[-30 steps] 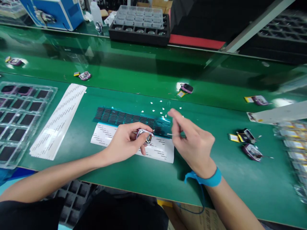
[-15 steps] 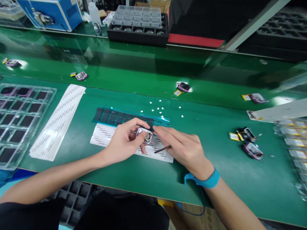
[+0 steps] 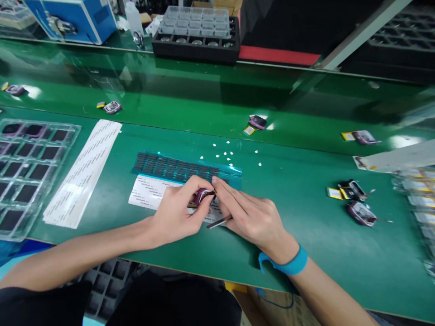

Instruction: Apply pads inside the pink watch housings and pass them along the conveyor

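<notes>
Above green benchtop (image 3: 197, 256), inward-angled left fingers (image 3: 197, 182) pinch a purple case (image 3: 201, 195), right fingers (image 3: 228, 194) a slim tool (image 3: 217, 222).

L forearm (image 3: 98, 243): bare, in from lower L, rising gently twd ctr.
L wrist (image 3: 148, 231): approx straight, in line w/ forearm.
L hand (image 3: 178, 212): index (image 3: 196, 181) arched above, thumb (image 3: 201, 212) below, both curled into a pinch, pointing R.
R forearm (image 3: 328, 290): bare, up steeply from lower R.
R hand (image 3: 256, 219): back up, fingers (image 3: 233, 198) bunched & reaching fwd, angled L.
Fingertips (image 3: 215, 180): L & R v. close nr ctr; contact unclear.
</notes>
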A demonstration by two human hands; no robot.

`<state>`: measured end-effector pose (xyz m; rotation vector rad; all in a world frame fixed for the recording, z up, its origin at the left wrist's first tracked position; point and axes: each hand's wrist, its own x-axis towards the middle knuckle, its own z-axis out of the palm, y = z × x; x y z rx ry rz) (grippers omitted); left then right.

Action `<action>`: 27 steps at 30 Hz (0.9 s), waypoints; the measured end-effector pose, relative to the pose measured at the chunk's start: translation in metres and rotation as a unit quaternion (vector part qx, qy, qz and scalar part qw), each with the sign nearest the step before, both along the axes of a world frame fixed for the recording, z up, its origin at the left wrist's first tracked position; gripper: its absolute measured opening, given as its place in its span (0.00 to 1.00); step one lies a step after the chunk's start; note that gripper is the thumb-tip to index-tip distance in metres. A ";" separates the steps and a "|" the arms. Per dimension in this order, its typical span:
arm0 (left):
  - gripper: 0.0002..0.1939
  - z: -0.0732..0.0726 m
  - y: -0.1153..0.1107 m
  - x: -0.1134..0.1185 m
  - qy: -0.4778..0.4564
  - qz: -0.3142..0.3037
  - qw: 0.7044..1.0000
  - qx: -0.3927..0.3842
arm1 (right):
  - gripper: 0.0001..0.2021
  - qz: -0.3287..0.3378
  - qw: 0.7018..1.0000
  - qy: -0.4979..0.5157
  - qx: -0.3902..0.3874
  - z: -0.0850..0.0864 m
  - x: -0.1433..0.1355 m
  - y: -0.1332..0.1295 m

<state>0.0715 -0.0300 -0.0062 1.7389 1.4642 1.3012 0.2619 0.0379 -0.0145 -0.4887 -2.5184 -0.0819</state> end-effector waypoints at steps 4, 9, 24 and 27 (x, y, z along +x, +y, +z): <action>0.05 0.000 -0.001 0.000 0.048 0.021 0.997 0.058 | 0.20 0.013 0.995 0.032 -0.090 0.006 -0.003 0.000; 0.05 0.003 -0.001 -0.001 0.029 -0.001 0.999 0.043 | 0.11 0.018 0.944 0.125 -0.306 0.013 -0.010 0.002; 0.06 0.004 0.000 0.000 -0.152 -0.038 0.981 -0.110 | 0.11 -0.065 0.792 0.196 -0.574 0.017 -0.017 0.002; 0.06 0.002 0.000 0.000 -0.128 -0.043 0.986 -0.099 | 0.14 -0.063 0.752 0.215 -0.620 0.016 -0.019 0.001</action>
